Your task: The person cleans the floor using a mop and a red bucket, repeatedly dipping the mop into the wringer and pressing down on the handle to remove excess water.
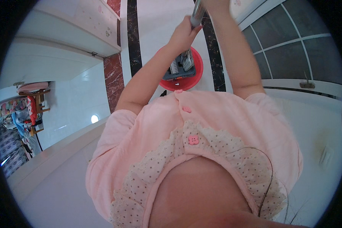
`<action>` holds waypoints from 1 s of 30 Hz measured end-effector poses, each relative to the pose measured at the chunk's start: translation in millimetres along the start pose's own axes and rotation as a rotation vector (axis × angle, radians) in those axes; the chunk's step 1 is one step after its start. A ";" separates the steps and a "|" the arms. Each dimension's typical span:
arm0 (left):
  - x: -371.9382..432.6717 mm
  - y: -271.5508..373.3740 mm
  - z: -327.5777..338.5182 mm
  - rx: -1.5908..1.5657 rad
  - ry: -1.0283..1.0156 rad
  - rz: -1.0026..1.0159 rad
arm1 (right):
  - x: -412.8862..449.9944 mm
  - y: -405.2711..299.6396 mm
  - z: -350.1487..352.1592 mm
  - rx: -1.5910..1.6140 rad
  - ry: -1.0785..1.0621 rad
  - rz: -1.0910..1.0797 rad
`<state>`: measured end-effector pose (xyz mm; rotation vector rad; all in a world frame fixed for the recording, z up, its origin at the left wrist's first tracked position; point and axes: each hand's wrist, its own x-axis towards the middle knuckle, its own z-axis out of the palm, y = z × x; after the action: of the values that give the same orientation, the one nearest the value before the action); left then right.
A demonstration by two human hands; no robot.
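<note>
My left hand is raised in front of me, its fingers closed around the lower end of a shiny, silvery tube. The tube runs up past the top edge of the picture. My right hand is beside the tube's upper part; its fingers are cut off by that edge, so its hold is hidden. Under my left forearm, a red plastic basin rests on the floor. In it lies a dark grey plastic case with a white ridged piece and a clear plastic packet.
White floor tiles run between black marbled strips. At left is a white door, with a wooden chair and piled cloth beyond. A door with dark glass panes stands close at right.
</note>
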<state>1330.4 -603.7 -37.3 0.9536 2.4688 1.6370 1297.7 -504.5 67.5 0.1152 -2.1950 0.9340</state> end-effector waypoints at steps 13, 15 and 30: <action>-106.8 -287.9 121.2 -0.394 -0.091 -0.248 | -213.0 49.0 98.9 0.432 -0.349 0.630; -109.2 -304.5 146.6 -0.234 -0.152 -0.144 | -232.9 79.0 106.0 0.428 -0.404 0.645; -13.3 -42.4 22.6 -0.455 0.078 -0.127 | -85.8 20.9 41.2 0.369 -0.123 0.465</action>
<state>1329.1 -602.7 -87.1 0.6673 2.0031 2.0881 1328.3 -532.5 -20.6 -0.1777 -2.1767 1.6250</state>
